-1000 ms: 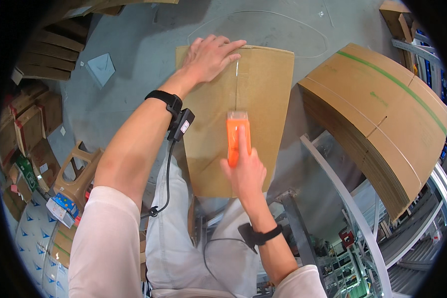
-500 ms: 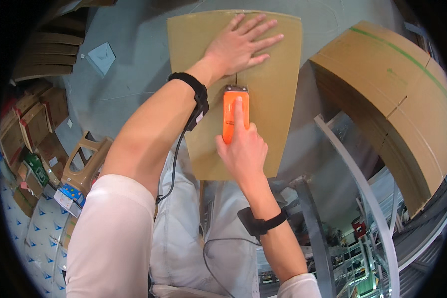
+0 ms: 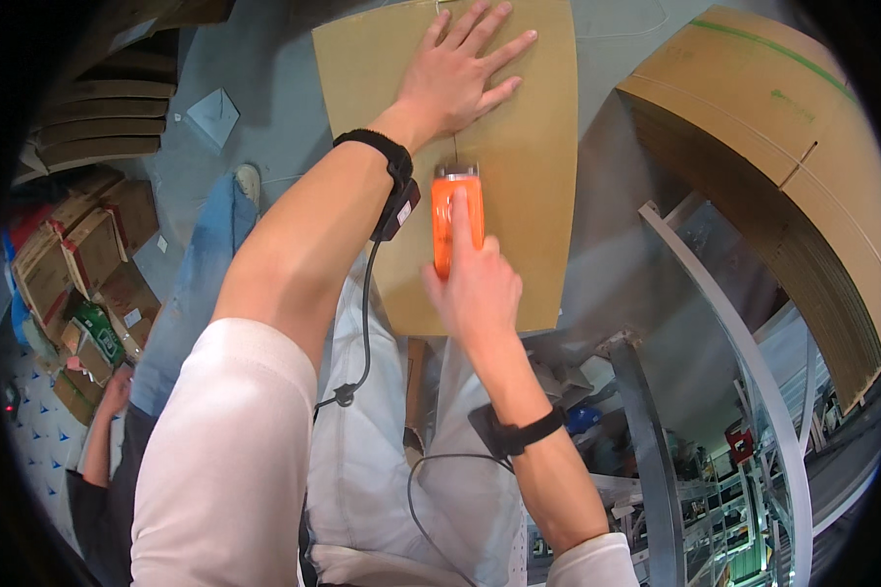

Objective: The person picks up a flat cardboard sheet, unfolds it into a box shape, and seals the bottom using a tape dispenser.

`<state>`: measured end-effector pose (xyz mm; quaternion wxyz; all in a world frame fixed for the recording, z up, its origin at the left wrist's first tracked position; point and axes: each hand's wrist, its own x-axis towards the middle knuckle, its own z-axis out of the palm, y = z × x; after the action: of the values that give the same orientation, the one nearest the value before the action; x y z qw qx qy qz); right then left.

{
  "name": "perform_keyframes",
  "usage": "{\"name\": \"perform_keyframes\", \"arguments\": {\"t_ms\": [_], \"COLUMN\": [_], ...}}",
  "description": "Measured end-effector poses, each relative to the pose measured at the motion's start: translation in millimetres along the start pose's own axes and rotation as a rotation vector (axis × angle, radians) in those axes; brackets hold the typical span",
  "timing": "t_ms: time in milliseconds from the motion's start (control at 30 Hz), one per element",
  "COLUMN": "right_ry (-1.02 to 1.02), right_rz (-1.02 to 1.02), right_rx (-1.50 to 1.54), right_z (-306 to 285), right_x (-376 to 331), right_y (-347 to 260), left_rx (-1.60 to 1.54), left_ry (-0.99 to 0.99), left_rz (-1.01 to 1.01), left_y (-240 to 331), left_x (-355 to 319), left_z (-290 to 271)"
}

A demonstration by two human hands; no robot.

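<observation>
A brown cardboard box [image 3: 519, 225] lies in front of me, with a seam along its middle. My left hand [image 3: 452, 73] rests flat on its far part, fingers spread. My right hand [image 3: 482, 293] grips an orange hand tool [image 3: 443, 217] with a metal head, the index finger stretched along its top. The tool's head meets the cardboard at the seam, just nearer to me than my left hand. What kind of tool it is, I cannot make out.
Large flat cardboard stacks [image 3: 754, 127] stand at the right beside a grey metal rail [image 3: 729, 303]. More cardboard boxes [image 3: 98, 240] lie at the left. Another person's leg in blue jeans [image 3: 201, 264] is there. A white paper [image 3: 215, 117] lies on the floor.
Box and hands appear slightly higher and further left in view. Another person has come into view at the left, where the brown plastic stool was visible. My grip on the tool is the same.
</observation>
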<state>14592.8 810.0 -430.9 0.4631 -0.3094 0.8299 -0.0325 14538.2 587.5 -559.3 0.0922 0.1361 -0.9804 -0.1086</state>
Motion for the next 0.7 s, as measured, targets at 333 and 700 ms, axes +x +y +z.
{"name": "perform_keyframes", "arguments": {"t_ms": [333,700], "right_ry": [-0.108,-0.055], "right_rz": [0.001,-0.03], "right_rx": [0.089,0.073], "right_z": [36,57], "right_x": [-56,-62], "right_y": [37,54], "left_rx": [0.082,-0.076], "left_ry": [0.047,-0.026], "left_rz": [-0.154,-0.151], "left_y": [26,86], "left_x": [-31,-86], "left_z": [17,21]}}
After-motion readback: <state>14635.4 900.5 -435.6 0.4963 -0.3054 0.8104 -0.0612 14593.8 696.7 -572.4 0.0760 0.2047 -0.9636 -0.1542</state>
